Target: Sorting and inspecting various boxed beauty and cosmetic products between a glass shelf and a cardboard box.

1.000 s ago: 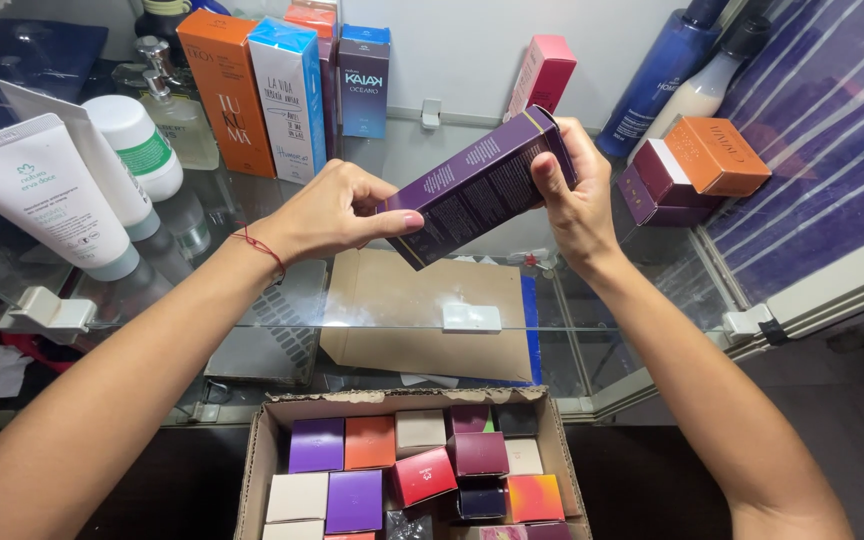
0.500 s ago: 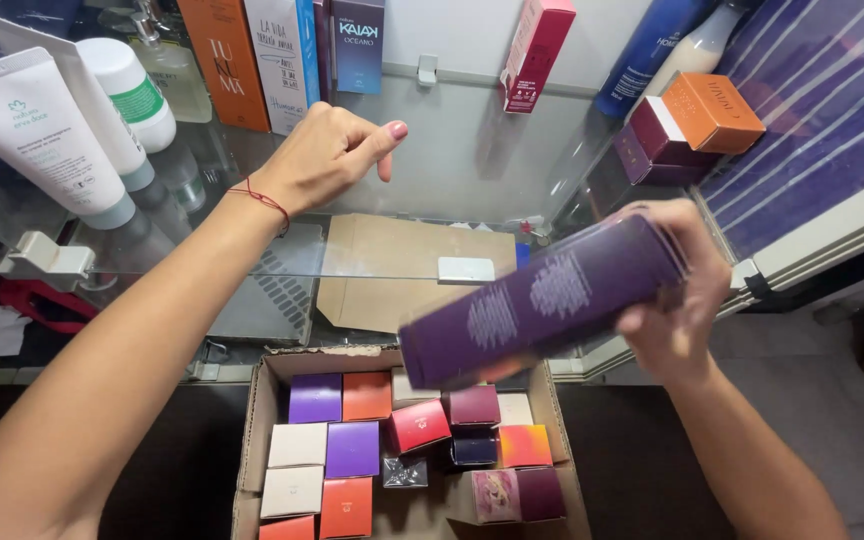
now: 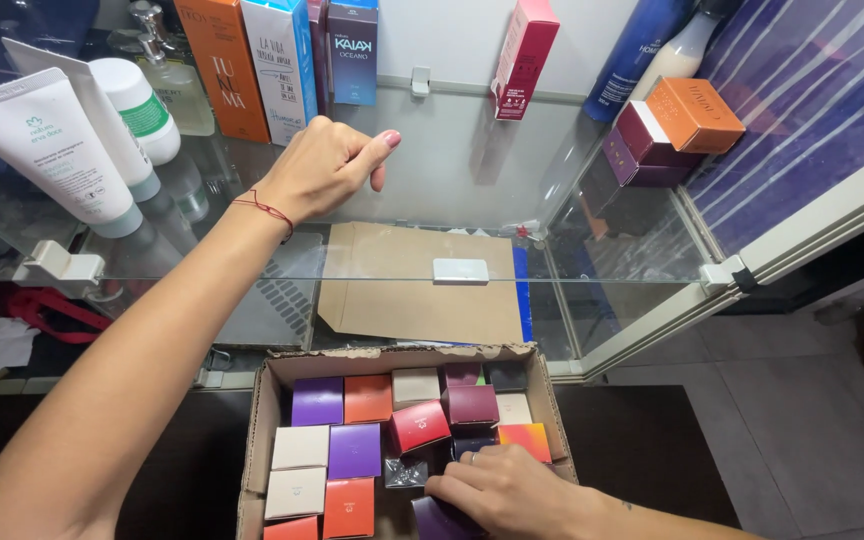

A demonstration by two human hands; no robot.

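My right hand point(image 3: 512, 492) is down inside the open cardboard carton point(image 3: 258, 420) at the bottom of the head view. It grips a long dark purple box point(image 3: 438, 520), which lies among several small purple, orange, red and cream boxes; most of the purple box is hidden under the hand. My left hand point(image 3: 320, 172) is raised over the glass shelf point(image 3: 452, 190). Its fingers are loosely curled and hold nothing. A thin red string is tied round that wrist.
At the back of the shelf stand tall orange point(image 3: 220, 62), white and blue boxes point(image 3: 354, 48), a pink box point(image 3: 524, 55) and white tubes point(image 3: 52, 150). Maroon and orange boxes point(image 3: 694, 112) are stacked at the right. A brown envelope point(image 3: 420, 285) lies under the glass.
My right hand has carried the long purple box from the shelf down into the carton. My left hand let go of it and stayed up over the shelf.
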